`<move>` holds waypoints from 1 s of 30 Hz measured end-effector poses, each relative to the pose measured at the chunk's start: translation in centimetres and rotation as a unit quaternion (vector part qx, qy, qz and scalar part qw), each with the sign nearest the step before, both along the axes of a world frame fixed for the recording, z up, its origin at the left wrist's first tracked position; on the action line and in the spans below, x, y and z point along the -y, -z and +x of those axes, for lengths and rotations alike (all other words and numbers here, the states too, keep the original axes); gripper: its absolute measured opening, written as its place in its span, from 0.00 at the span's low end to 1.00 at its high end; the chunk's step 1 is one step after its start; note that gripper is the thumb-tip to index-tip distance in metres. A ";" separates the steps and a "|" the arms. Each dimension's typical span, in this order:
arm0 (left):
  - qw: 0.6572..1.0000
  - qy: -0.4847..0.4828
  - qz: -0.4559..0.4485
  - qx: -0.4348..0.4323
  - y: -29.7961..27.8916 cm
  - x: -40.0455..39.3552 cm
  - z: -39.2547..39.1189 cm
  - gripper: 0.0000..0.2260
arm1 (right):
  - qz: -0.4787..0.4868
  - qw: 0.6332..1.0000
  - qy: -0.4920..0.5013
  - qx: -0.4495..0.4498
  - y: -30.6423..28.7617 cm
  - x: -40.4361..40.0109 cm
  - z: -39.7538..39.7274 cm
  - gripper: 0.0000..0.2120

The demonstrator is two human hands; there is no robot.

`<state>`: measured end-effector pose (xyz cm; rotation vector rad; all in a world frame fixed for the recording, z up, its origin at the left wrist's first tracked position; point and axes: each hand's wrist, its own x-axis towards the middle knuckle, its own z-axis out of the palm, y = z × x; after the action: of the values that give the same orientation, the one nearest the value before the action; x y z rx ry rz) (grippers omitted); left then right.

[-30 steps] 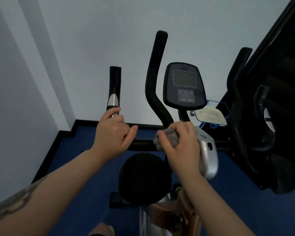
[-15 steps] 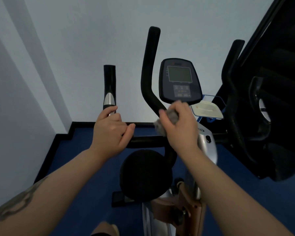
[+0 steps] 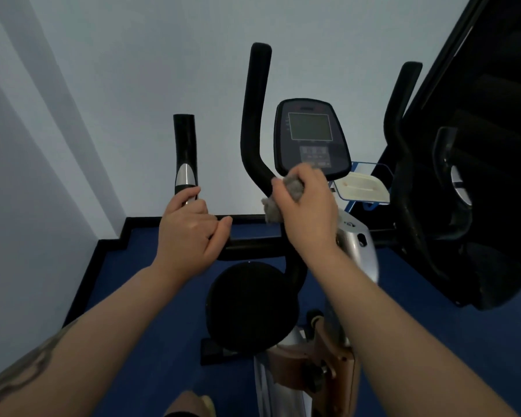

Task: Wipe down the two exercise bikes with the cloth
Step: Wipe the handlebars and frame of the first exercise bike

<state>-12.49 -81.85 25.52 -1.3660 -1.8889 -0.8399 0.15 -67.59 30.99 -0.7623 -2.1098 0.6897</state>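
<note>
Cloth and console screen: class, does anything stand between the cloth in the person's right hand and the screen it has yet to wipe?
Nothing visible does. The right hand grips the grey cloth at the bend of the upright handlebar, just below the console. The screen above it shows uncovered.

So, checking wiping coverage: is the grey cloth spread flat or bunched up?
Bunched: the grey cloth is wadded in the right hand.

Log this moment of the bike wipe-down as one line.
left hand grips handlebar | right hand wipes upright grip with cloth | console untouched
</note>
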 end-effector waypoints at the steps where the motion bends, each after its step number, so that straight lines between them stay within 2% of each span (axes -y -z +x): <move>1: 1.000 -0.001 0.002 -0.003 0.0 0.0 0.0 0.22 | 0.017 1.000 -0.008 0.011 0.9 0.8 1.3 0.09; 4: 1.000 -0.005 0.010 -0.008 0.1 -0.2 0.1 0.22 | 0.049 0.996 -0.071 0.024 2.2 1.6 4.0 0.08; 6: 1.000 -0.006 0.005 0.000 0.1 -0.2 0.2 0.22 | 0.063 0.996 -0.063 0.030 0.9 0.2 2.3 0.08; 9: 1.000 -0.013 -0.006 0.003 -0.2 0.0 0.3 0.22 | -0.003 1.000 -0.021 -0.007 -0.6 -0.9 -0.4 0.10; 11: 1.000 -0.015 -0.018 0.002 -0.2 0.2 0.4 0.22 | -0.039 0.999 -0.018 -0.028 0.4 -0.1 0.7 0.10; 14: 0.999 -0.024 -0.028 0.004 -0.4 0.1 0.6 0.23 | 0.014 0.998 -0.058 -0.005 2.0 1.9 4.1 0.09; 17: 0.997 -0.038 -0.071 0.012 -1.1 -0.1 0.6 0.24 | 0.036 0.996 -0.082 0.027 1.0 0.0 2.8 0.09; 21: 0.987 -0.031 -0.154 0.021 -2.6 -0.5 0.5 0.28 | -0.052 0.998 -0.037 -0.027 -0.5 -1.4 -0.3 0.11; 24: 0.990 -0.053 -0.127 0.005 -2.8 -0.9 1.1 0.27 | -0.015 0.999 -0.028 -0.014 1.8 0.8 2.3 0.10; 26: 0.994 -0.044 -0.102 0.018 -2.4 -0.9 1.1 0.27 | 0.013 0.997 -0.070 0.002 2.4 1.5 4.2 0.10; 28: 0.994 -0.030 -0.091 0.044 -2.0 -0.8 0.8 0.27 | 0.003 0.996 -0.084 -0.001 1.6 0.0 3.1 0.11; 30: 0.994 -0.016 -0.095 0.060 -1.8 -0.7 0.8 0.27 | -0.051 0.997 -0.052 -0.016 -0.1 -1.6 0.7 0.12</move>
<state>-11.70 -81.18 27.32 -1.4190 -2.1241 -0.7575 0.83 -65.99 31.07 -0.6950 -2.1109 0.8654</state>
